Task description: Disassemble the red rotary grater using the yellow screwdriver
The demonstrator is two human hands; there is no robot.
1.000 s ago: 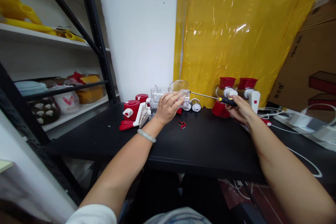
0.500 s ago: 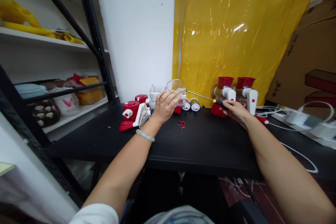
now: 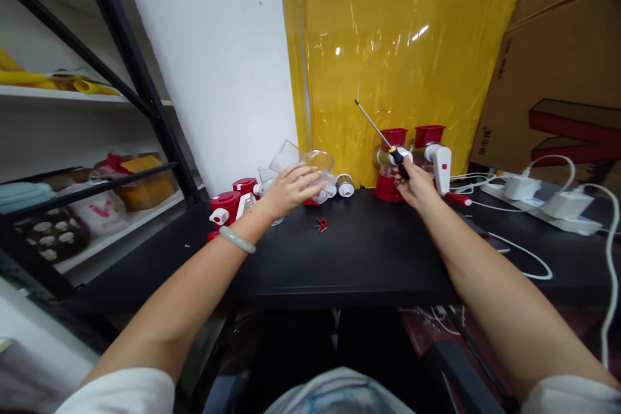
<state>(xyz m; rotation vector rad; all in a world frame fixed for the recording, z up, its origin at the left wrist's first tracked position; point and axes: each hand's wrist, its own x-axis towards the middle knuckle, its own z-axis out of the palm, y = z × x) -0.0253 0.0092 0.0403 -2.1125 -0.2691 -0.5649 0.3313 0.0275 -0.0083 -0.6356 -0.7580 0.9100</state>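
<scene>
My left hand [image 3: 294, 189] is closed on a clear plastic housing [image 3: 317, 194] with a flared, hopper-like opening, held over the back of the table. My fingers cover part of it. In my right hand [image 3: 414, 186] is a screwdriver [image 3: 398, 156] with a black and yellow handle. Its metal shaft points up and left, apart from the housing. Small red pieces [image 3: 321, 224] lie on the table below my left hand. Behind the housing rests a white-ended metal drum [image 3: 345, 186].
Red and white grater parts [image 3: 226, 206] stand left of my left hand. Two red-topped rotary graters [image 3: 439, 165] are at the back right. White cables and a power strip [image 3: 543, 204] lie farther right on the black table [image 3: 369, 259]. A shelf rack [image 3: 140, 94] stands left.
The screwdriver tip has come away from the clear housing and swung upward in my right hand. My left hand has tilted the housing. The camera view has shifted right.
</scene>
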